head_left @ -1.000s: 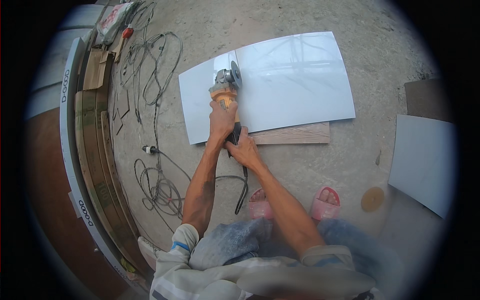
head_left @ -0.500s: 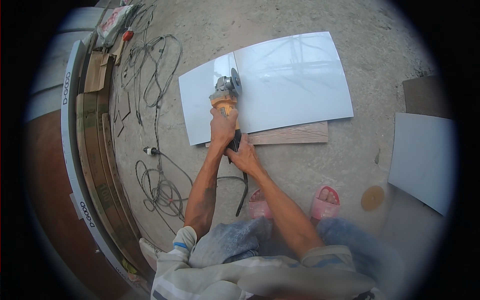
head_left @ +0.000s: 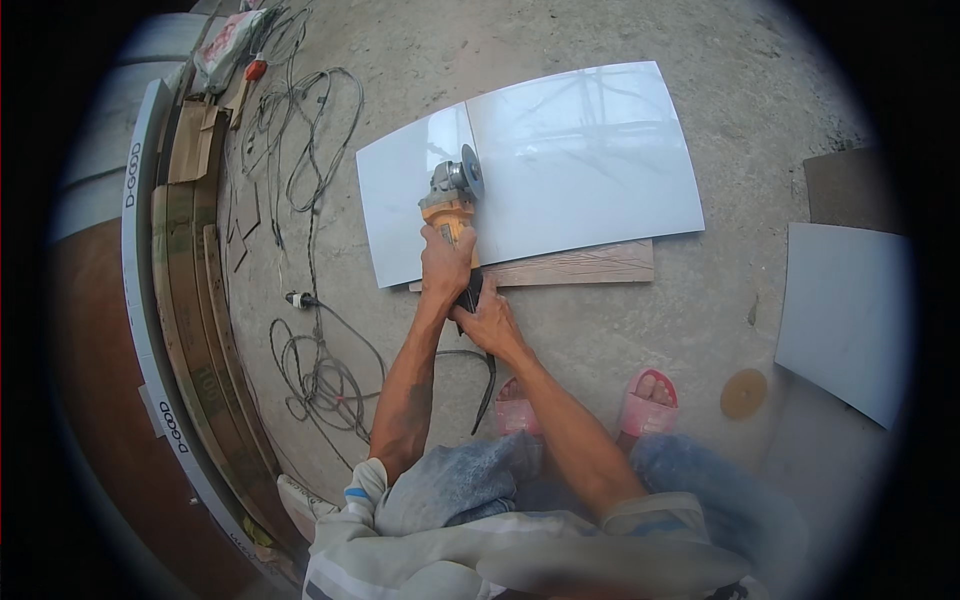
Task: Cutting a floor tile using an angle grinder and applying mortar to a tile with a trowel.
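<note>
My left hand (head_left: 448, 260) is wrapped around the orange body of an angle grinder (head_left: 447, 210), and my right hand (head_left: 488, 320) grips its black rear handle just below and to the right. The grinder's disc (head_left: 468, 170) stands upright over a thin line in a glossy white panel (head_left: 590, 160); whether it touches the surface is hard to tell. The panel rests on a pinkish board (head_left: 590, 265) lying on the concrete floor. A black cord (head_left: 490, 385) runs down from the handle.
Looped cables (head_left: 320, 380) and a plug (head_left: 300, 300) lie at left, beside stacked cardboard and boards (head_left: 180, 280). A white panel (head_left: 840, 310), a dark sheet (head_left: 845, 185) and a round tan disc (head_left: 743, 394) lie at right. My feet in pink slides (head_left: 650, 405) stand below the panel.
The grinder and both my hands have moved slowly down the panel toward me along the line, still gripped the same way.
</note>
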`<state>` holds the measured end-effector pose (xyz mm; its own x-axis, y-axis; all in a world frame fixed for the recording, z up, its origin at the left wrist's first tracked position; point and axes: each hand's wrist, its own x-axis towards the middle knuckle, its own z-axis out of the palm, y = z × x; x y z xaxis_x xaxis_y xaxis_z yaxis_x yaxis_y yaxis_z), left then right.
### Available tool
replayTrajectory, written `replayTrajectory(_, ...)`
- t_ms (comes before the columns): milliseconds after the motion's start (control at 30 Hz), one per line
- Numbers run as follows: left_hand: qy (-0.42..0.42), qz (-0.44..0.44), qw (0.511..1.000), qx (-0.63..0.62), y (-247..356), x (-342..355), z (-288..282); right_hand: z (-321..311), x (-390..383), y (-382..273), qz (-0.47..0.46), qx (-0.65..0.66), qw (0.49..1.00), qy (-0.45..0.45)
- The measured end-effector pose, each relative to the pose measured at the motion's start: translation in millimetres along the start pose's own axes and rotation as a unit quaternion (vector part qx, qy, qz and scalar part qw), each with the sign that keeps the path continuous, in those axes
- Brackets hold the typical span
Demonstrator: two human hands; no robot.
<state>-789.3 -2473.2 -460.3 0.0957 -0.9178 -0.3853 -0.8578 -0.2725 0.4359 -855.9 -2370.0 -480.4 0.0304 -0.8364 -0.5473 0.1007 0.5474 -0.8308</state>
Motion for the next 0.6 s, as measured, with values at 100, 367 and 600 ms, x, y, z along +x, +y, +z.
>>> replayTrajectory(100, -0.002, -0.008, 1.0, 0.002, 1.5, -5.3, 1.3, -0.3, -3.0, 1.3, 0.011, -0.006, 1.0, -0.001)
replayTrajectory(367, 0.001, -0.015, 1.0, 0.005, -3.5, -16.1, 4.9, -2.5, -15.7, 3.6, 0.015, 0.012, 1.0, -0.008)
replayTrajectory(600, 0.004, -0.009, 1.0, 0.012, -10.3, -26.5, 4.8, 0.7, -23.8, 9.8, 0.029, -0.011, 0.999, -0.026)
